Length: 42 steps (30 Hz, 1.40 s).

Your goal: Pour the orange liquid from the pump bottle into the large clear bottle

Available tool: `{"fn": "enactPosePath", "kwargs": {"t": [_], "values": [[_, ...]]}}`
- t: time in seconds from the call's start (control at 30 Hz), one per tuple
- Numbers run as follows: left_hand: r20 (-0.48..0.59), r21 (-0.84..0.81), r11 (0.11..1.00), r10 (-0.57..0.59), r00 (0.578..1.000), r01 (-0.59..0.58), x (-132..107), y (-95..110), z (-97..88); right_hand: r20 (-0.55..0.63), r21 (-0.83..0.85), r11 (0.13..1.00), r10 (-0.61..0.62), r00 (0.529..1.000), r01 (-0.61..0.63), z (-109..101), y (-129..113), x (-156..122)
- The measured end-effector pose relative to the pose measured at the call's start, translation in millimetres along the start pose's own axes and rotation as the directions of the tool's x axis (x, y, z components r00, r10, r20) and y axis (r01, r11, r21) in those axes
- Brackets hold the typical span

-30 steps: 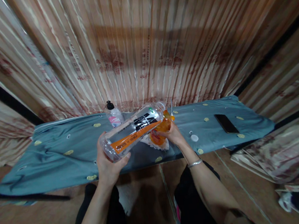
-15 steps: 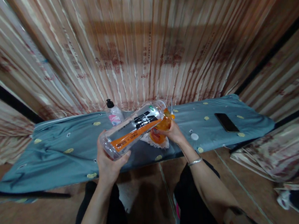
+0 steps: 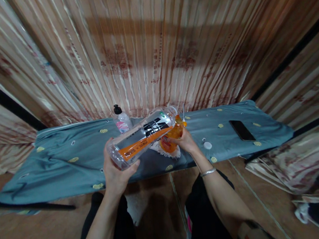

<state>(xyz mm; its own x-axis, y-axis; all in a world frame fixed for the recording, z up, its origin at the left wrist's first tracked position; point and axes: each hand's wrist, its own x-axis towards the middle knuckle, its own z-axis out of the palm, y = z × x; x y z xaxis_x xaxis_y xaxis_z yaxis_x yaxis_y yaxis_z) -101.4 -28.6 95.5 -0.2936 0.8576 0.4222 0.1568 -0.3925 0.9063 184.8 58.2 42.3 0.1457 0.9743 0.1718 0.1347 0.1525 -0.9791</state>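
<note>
Striped curtain (image 3: pixel 144 51) behind a blue-clothed desk (image 3: pixel 65 163), left hand (image 3: pixel 115 175) fingers clamped round a tilted clear bottle (image 3: pixel 141 137), right hand (image 3: pixel 185 141) fingers gripping an orange container (image 3: pixel 175 133), phone (image 3: pixel 241 130) well apart.

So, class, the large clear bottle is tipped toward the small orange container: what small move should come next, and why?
Probably raise the base slightly with the left hand. The large clear plastic bottle with the orange label lies only gently tilted, its mouth at the small orange container that the right hand steadies.
</note>
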Motion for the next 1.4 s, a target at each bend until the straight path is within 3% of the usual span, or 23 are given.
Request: {"fn": "enactPosePath", "kwargs": {"t": [0.6,1.13,1.4], "values": [[0.023,-0.037,0.997,-0.070,0.997,0.071,-0.4,4.2,1.3,0.022,0.034,0.999,0.001,1.000,-0.001,0.4,-5.4,-0.4],[0.005,-0.010,1.000,0.005,1.000,-0.005,-0.4,6.1,1.7,0.004,-0.005,1.000,-0.001,1.000,0.001,0.0,-6.6,-2.0],[0.010,-0.024,0.998,-0.055,0.998,0.055,-1.2,5.1,1.3,0.013,0.011,1.000,0.000,1.000,-0.001,0.4,-5.2,-1.1]]}}
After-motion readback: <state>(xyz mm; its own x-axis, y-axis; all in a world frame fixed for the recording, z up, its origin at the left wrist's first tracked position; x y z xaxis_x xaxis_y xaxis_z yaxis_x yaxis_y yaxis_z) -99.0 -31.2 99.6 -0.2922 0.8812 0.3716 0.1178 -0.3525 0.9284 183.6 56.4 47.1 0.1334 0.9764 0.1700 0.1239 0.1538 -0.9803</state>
